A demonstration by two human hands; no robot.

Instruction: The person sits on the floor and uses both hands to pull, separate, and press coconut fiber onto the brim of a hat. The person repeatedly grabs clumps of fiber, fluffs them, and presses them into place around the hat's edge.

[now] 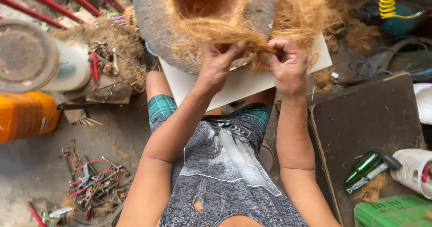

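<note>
A: Both forearms reach up from the lap, elbows bent, 2 wrists close together.

B: Left hand (217,65) is pinched on the coir fibre strand (234,39); right hand (288,64) grips its other end, fingers curled.

A: Beyond them, that strand lies against the round grey mould (155,24), above the white board (234,85).

Two hands, the left hand (217,64) and the right hand (287,63), are gripping one bundle of coconut fibre (238,35) over one round grey mould (157,24). One green bottle (362,166) is lying near right, one orange container (24,114) sitting left, one yellow coiled hose (388,0) hanging far right.
</note>
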